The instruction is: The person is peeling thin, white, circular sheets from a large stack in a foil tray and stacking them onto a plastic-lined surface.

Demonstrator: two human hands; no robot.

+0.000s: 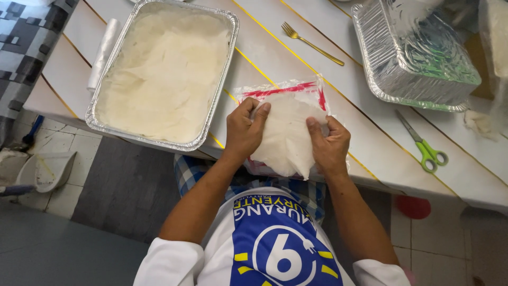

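1. White-and-blue shirt (264, 249) fills the bottom edge, closest to the lens; both bare forearms run up from it to the table edge.
2. Left hand (244, 131): fingers curled over the left edge of a thin pale wrapper sheet (286, 135), thumb on top, pinching it.
3. Right hand (330, 145): fingers clamped on the sheet's right edge, thumb pressed onto its face.
4. Sheet sits between both hands at the near table edge, lower corner hanging past the edge. Lies on a clear plastic packet with red trim (296, 90), which rests flat on the table.
5. White table with yellow stripes (370, 143) carries everything.
6. Large foil tray (222, 79) just left of the packet, filled with pale sheets of the same kind.
7. Gold fork (309, 42) beyond the packet, apart from it.
8. Second foil tray (413, 63) far right, covered with clear film.
9. Green-handled scissors (426, 148) right of the right hand, well apart.
10. Plastic roll (103, 50) along the large tray's left side.
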